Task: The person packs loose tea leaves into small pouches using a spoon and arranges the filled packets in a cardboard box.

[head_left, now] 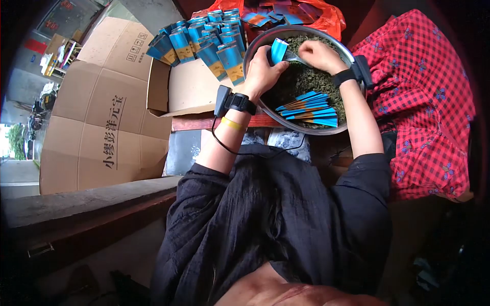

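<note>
My left hand [263, 74] is closed around a small blue paper packet [278, 49], which stands upright with its mouth up over the left side of a round metal basin [309, 131]. My right hand [320, 56] grips a metal spoon [292, 57], its bowl end close beside the packet. Dry, dark green crumbled leaves [310, 79] fill the basin. On the leaves near the front rim lies a fanned stack of flat blue and orange packets [314, 109]. What the spoon's bowl holds I cannot make out.
Left of the basin, a shallow cardboard tray [189, 86] holds several upright blue packets [204, 43]. Behind is an orange-red plastic bag [332, 20] with more packets. Red checked cloth [426, 102] drapes the right side. A large cardboard sheet [97, 109] stands far left.
</note>
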### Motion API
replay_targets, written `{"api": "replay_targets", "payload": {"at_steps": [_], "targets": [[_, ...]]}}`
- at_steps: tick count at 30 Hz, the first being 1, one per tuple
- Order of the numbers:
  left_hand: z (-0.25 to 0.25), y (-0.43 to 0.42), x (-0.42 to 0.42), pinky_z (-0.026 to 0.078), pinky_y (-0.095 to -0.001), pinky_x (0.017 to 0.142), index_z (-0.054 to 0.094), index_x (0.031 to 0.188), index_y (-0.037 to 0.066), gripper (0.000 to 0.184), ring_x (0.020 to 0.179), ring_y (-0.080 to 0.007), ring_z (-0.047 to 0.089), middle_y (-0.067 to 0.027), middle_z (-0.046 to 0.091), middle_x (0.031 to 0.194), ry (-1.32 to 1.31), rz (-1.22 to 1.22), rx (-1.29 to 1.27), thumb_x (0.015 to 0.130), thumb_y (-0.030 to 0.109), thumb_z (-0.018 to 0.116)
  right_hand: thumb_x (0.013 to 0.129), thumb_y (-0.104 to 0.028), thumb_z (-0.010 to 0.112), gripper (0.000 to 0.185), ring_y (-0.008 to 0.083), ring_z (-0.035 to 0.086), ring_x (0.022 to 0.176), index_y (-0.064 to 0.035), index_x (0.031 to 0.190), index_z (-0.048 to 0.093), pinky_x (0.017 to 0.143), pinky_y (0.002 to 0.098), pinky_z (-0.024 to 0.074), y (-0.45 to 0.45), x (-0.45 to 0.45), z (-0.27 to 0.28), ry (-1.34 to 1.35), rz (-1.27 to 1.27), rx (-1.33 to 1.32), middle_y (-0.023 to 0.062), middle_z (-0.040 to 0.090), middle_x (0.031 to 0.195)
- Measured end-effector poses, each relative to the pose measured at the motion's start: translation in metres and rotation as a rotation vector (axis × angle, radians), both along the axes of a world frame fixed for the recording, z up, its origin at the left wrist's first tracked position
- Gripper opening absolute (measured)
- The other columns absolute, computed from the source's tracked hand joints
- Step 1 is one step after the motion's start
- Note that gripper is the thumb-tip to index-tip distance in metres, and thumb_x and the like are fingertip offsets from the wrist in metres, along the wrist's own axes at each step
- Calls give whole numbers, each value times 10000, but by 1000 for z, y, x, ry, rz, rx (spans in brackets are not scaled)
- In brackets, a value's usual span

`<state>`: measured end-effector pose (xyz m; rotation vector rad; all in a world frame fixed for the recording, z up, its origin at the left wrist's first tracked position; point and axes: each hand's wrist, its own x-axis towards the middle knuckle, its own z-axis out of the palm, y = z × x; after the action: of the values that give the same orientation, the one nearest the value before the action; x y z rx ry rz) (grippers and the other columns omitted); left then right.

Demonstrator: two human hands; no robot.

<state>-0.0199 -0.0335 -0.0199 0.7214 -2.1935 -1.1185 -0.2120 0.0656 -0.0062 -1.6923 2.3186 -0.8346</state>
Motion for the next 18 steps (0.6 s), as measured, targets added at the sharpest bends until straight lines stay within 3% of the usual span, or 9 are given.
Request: {"api": "replay_targets", "payload": {"at_steps": [1, 3, 9, 12, 16, 18], "targets": [[-1, -1, -1, 488, -357, 854, 529, 1180, -36, 605, 975, -292, 620, -208, 630, 1047, 0, -2, -5, 741, 305, 768, 796, -251, 612, 186, 257, 652, 834, -89, 877, 655, 742, 382, 493, 6, 15, 7, 171, -169, 220, 70, 682, 851], [0, 0, 0, 487, -360, 856, 529, 1181, -35, 609, 978, -296, 620, -210, 628, 1050, 0, -5, -11, 738, 307, 769, 740, -232, 628, 128, 286, 657, 871, -147, 811, 692, 772, 451, 489, 4, 19, -2, 363, -159, 290, 91, 690, 864], [5, 3, 1, 480, -369, 869, 526, 1185, -37, 626, 997, -306, 616, -214, 626, 1063, -8, -9, 7, 731, 315, 774, 768, -176, 593, 136, 318, 654, 860, -140, 869, 676, 763, 455, 498, 1, 20, 5, 276, -206, 204, 119, 688, 876], [5, 3, 2, 480, -368, 871, 527, 1182, -41, 625, 1008, -300, 614, -214, 626, 1069, -29, -16, 29, 732, 316, 774, 756, -142, 577, 135, 334, 661, 803, -102, 850, 666, 715, 462, 508, -6, 20, 8, 310, -188, -24, 152, 681, 829], [-2, -1, -1, 484, -362, 862, 534, 1170, -45, 615, 983, -288, 618, -201, 631, 1048, -5, -18, -12, 730, 310, 776, 759, -141, 598, 117, 349, 656, 764, -67, 833, 650, 684, 473, 502, -21, 19, 13, 567, -206, 20, 158, 669, 764], [-3, -2, -2, 490, -355, 846, 538, 1164, -47, 609, 955, -278, 620, -192, 631, 1031, -8, -23, -32, 726, 299, 780, 736, -111, 596, 131, 344, 654, 796, -54, 829, 668, 695, 466, 502, -26, 25, 11, 473, -176, 164, 187, 664, 802]]}}
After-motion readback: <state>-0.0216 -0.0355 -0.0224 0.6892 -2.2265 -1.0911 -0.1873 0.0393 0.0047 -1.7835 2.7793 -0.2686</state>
